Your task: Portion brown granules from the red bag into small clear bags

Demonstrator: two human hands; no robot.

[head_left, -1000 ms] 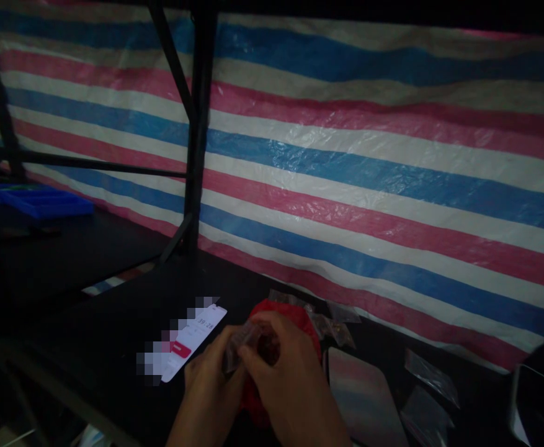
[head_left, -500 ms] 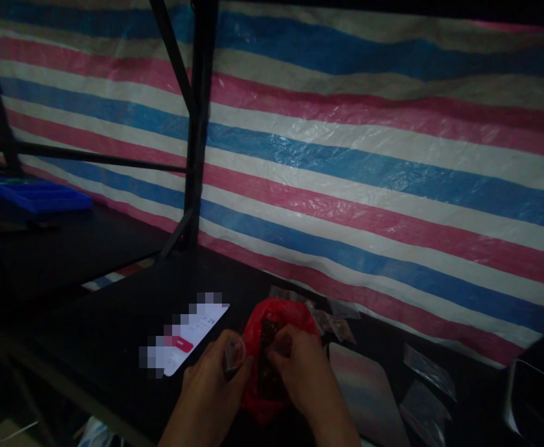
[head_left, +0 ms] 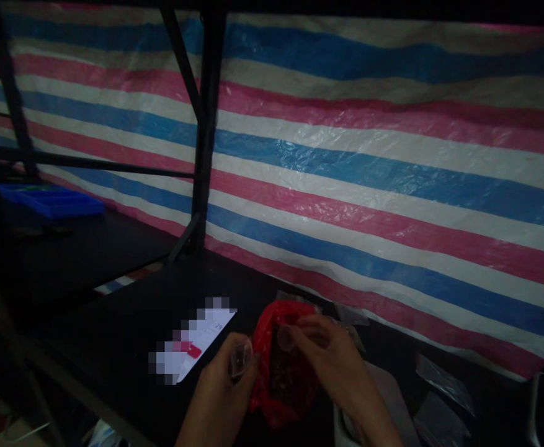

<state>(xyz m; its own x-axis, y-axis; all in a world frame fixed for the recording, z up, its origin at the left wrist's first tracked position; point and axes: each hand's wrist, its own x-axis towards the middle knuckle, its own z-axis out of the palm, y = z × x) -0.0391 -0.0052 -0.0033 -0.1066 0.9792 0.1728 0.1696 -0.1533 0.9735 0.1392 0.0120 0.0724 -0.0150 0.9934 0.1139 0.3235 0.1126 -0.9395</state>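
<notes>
My left hand (head_left: 222, 388) pinches a small clear plastic bag (head_left: 239, 360) by its top, low in the middle of the view. My right hand (head_left: 334, 360) has its fingers at the mouth of a red plastic bag (head_left: 272, 379) that holds small dark pieces; whether it grips any of them I cannot tell. The red bag rests on a dark table (head_left: 127, 335) between my two hands.
A lit phone (head_left: 197, 344) lies left of my hands. Several small clear bags (head_left: 443, 385) lie to the right and behind the red bag. A flat pale object (head_left: 392, 403) lies under my right wrist. A striped tarp (head_left: 369, 161) forms the back wall. A blue tray (head_left: 48, 202) sits far left.
My hands were together on the small clear bag. They have parted: the left keeps the bag, the right has moved to the red bag's mouth, and its dark contents show.
</notes>
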